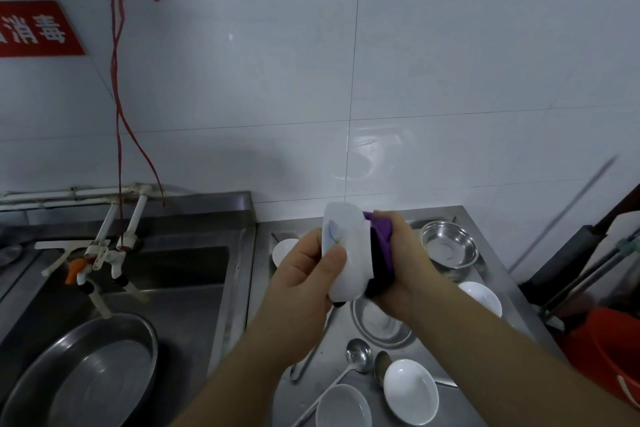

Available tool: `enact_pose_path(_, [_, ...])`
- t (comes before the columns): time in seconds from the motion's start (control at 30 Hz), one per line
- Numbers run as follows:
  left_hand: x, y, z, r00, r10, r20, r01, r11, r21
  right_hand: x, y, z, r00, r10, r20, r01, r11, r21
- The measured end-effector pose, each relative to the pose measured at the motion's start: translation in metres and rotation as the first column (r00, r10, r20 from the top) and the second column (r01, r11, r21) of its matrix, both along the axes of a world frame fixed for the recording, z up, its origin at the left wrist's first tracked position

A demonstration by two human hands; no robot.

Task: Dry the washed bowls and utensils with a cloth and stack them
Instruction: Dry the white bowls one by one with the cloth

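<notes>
My left hand (304, 270) grips a white bowl (346, 250) held on edge above the steel counter, thumb on its outer side. My right hand (403, 263) holds a purple cloth (381, 243) pressed into the bowl from the right. Below on the counter (263, 288) lie several white bowls, among them one at the back left (282, 250), one at the right (481, 296) and two at the front (412, 390) (343, 407). Two steel bowls (450, 248) (381, 322) and steel ladles (358, 352) lie among them.
A steel sink (180, 274) sits at the left with white taps (104, 253) and a large steel basin (90, 371). A red bucket (606, 350) and mop handles (588, 274) stand at the right. The tiled wall carries a red sign (34, 29).
</notes>
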State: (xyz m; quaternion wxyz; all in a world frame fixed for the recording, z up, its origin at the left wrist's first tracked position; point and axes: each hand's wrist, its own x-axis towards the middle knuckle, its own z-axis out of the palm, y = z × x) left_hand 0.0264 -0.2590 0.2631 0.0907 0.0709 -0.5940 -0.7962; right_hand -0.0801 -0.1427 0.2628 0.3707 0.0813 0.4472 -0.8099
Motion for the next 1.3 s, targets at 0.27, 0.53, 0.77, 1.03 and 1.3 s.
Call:
enact_pose_path(0.27, [-0.001,-0.008,-0.011,0.999,-0.036,0.027,0.04,0.989,-0.139,0.004,0.008,-0.014,0.987,0.029,0.16,-0.028,1.0,-0.011])
enact_pose_path(0.53, [-0.008,-0.025,0.017,0.97,-0.209,0.125,0.194,0.974,0.119,-0.016,0.02,0.007,0.994,-0.027,-0.108,0.043,0.989,0.144])
enact_pose_path(0.77, [-0.006,-0.005,0.009,0.982,-0.184,0.027,0.186,0.98,-0.075,-0.001,0.017,0.004,0.995,-0.084,0.051,0.08,0.993,0.082])
enact_pose_path(1.03, [-0.007,0.001,-0.01,0.997,-0.045,-0.063,0.004,0.849,-0.528,0.014,0.016,-0.002,0.995,-0.069,0.067,0.058,0.987,0.151])
enact_pose_path(1.3, [-0.018,0.009,-0.021,0.997,0.038,-0.07,-0.066,0.884,-0.463,0.029,0.012,-0.002,0.917,-0.162,-0.365,0.268,0.927,0.262])
